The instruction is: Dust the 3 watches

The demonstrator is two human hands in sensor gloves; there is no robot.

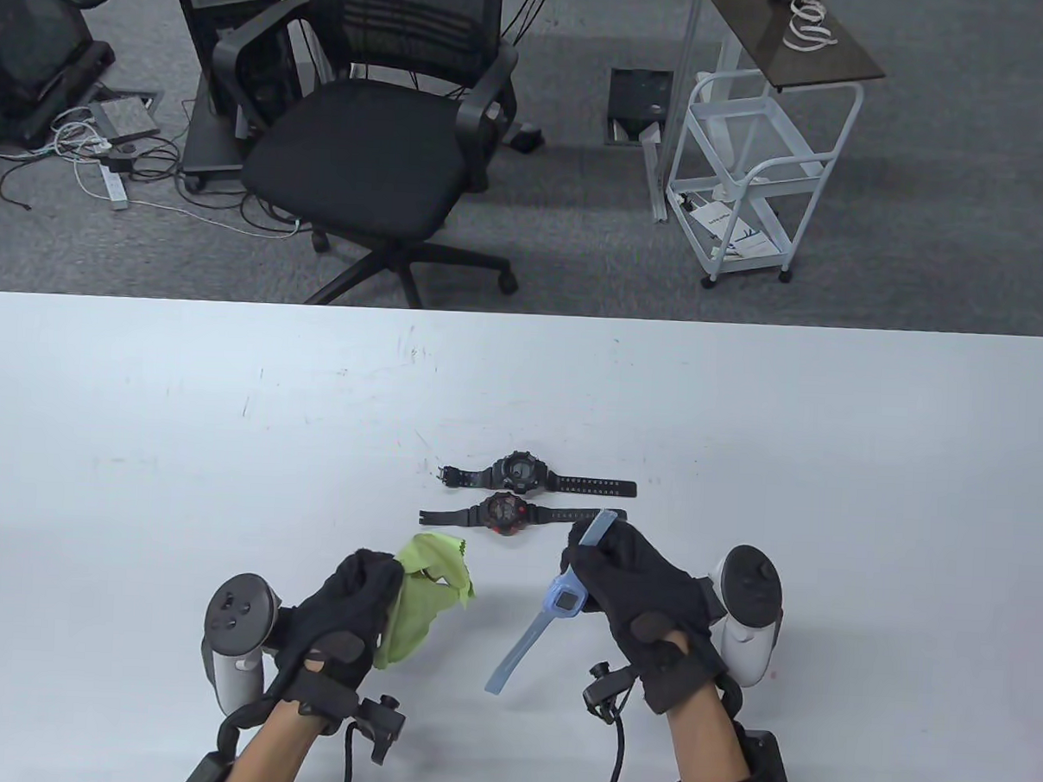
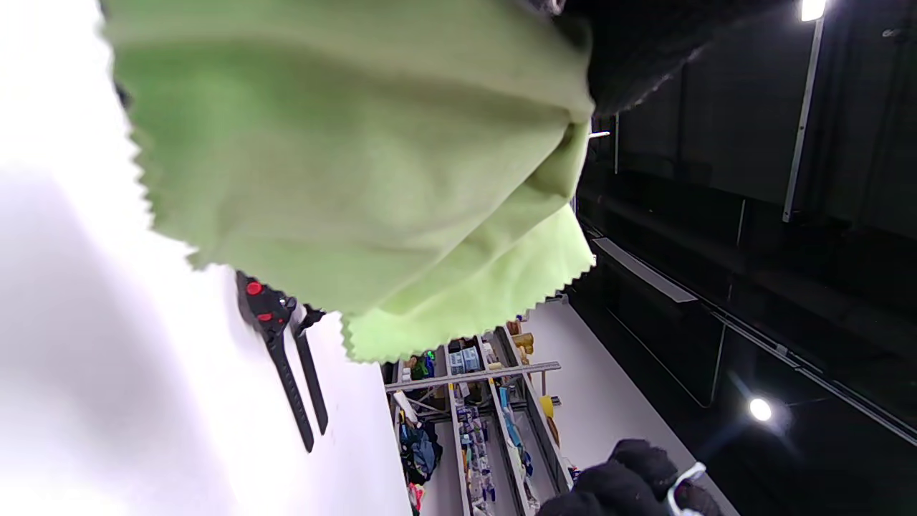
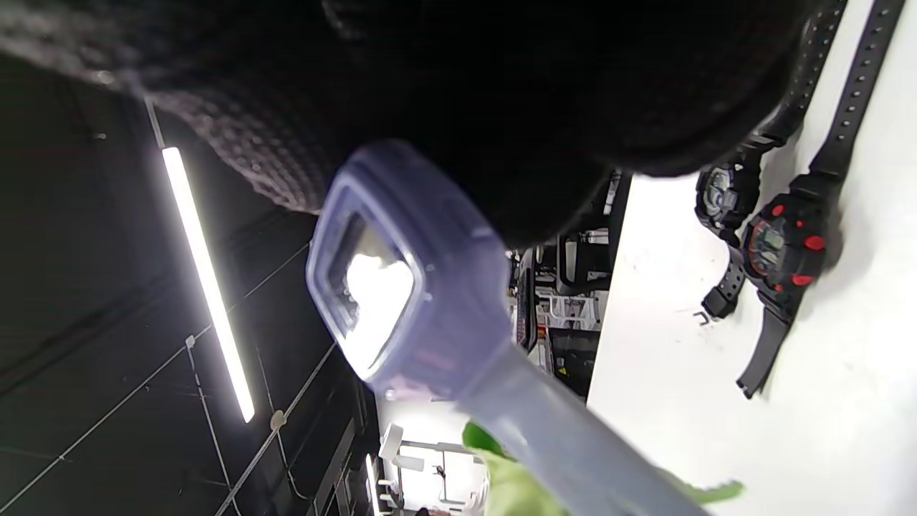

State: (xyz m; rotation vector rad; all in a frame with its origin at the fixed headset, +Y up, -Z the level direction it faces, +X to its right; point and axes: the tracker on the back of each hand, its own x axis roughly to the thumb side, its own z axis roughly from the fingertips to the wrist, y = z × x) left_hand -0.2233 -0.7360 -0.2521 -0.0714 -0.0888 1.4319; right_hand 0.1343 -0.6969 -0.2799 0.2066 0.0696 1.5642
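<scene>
**Q:** Item one, far left?

**A:** My left hand (image 1: 352, 608), fingers curled round the green cloth (image 1: 422, 590), bunched so a loose fold hangs free to wipe with. It is held off the table (image 1: 183, 411), near edge, left of centre.

**Q:** Item two?

**A:** Blue watch (image 1: 562, 596), lifted clear of the table. My right hand (image 1: 642, 604) pinches it at the case, far strap sticking up past my fingers, near strap hanging toward me. I judge the face is turned toward the cloth for dusting.

**Q:** Items three and four?

**A:** Black-and-red watch (image 1: 507, 513) and, just beyond it, black watch (image 1: 518, 474), both flat, straps running left-right, side by side at centre. Parked there within reach, I judge; whether already dusted, I cannot tell.

**Q:** Differences between views?

**A:** Right wrist view alone shows the blue watch's face up close, glaring with light. Left wrist view shows the cloth's zigzag-cut edge; the table view gives the whole layout.
</scene>
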